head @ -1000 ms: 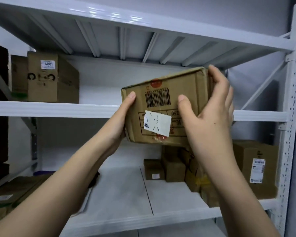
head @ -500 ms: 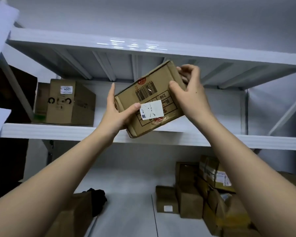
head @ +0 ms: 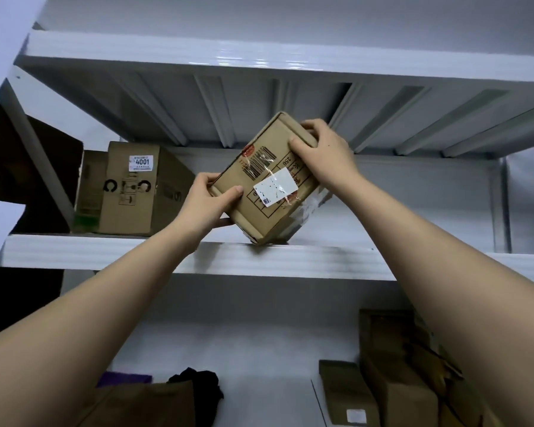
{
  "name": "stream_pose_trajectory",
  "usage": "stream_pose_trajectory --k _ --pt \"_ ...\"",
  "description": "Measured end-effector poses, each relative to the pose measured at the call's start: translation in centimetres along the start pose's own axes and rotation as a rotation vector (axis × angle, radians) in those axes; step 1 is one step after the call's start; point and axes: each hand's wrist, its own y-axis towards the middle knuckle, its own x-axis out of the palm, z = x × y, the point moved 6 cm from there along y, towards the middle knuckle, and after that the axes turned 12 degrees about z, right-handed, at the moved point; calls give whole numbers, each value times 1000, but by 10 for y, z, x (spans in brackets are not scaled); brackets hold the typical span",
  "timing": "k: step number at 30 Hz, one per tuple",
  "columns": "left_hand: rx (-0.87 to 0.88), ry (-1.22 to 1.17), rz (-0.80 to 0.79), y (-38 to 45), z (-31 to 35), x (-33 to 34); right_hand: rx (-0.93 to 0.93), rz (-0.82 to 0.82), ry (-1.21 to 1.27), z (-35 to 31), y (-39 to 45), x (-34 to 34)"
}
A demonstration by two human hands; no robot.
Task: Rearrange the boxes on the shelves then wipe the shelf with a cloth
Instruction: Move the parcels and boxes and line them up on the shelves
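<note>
Both hands hold a small brown cardboard box with a barcode and white label (head: pixel 267 183), tilted, its lower corner touching the front lip of the white metal shelf (head: pixel 290 260). The left hand (head: pixel 208 204) pinches its lower-left corner; the right hand (head: pixel 322 149) has its fingers curled over the upper corner. A larger brown cardboard box marked 4001 (head: pixel 130 189) stands on the same shelf, to the left.

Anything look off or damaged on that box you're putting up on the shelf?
The held box is tilted, one bottom corner on the middle shelf's front edge, both hands still gripping. Crumpled clear tape hangs off its lower right side. The 4001 box sits flat.
</note>
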Motion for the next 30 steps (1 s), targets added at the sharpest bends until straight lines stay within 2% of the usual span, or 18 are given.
stream_pose_trajectory --k 4,6,14,17,22,26,28,30 --pt "-6 142 -62 42 -22 -14 171 -60 -273 9 10 48" --pt "-10 233 -115 57 -30 -18 224 -112 -324 9 14 64" --pt "8 692 -362 104 -64 -38 174 -217 -114 -13 26 148" --pt "-45 791 -432 115 -80 -44 179 -294 23 -17 26 185" --pt "55 887 -349 145 -92 -60 235 -438 209 -20 22 235" --pt "120 1026 -321 166 -94 -77 179 -590 156 -21 18 261" --pt "237 1146 -230 180 -87 -87 169 -683 102 -21 16 271" --pt "405 1235 -47 195 -74 -97 179 -748 50 -19 16 279"
